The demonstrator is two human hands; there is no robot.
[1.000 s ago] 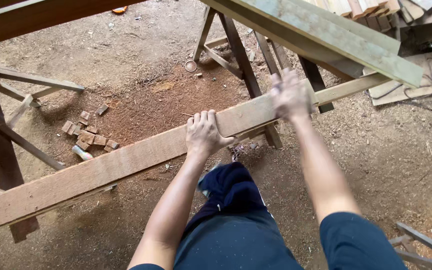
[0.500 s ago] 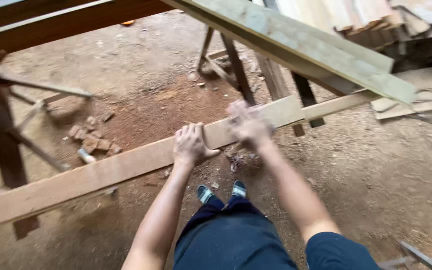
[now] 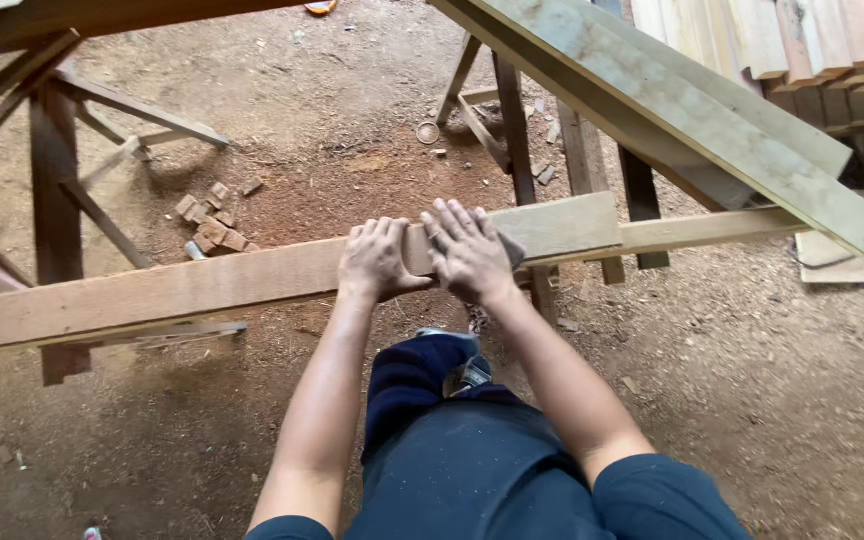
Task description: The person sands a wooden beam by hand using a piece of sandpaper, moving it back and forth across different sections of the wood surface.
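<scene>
Over the dirt floor (image 3: 752, 400), long plank (image 3: 202, 290) lying flat across a wooden trestle (image 3: 52, 200) at left and another trestle (image 3: 522, 130) at right, running from the left edge up toward the right. Left hand (image 3: 377, 258) curled over the near edge of the plank, fingers on top, thumb under: looks like a steadying grip. Right hand (image 3: 467, 250) just beside it, touching it, laid flat with fingers spread, pressing down on a dark, thin piece (image 3: 507, 248) on the plank face, probably abrasive; can't tell for sure. Hands close together, likely to keep pressure on one spot. Second plank (image 3: 672, 110) sloping overhead at upper right, clear of both hands. Stacked boards (image 3: 812, 50) in the top right corner. Small offcut blocks (image 3: 212, 225) on the floor behind the plank. Dark trousers (image 3: 472, 450) below, close against the plank's near side.
</scene>
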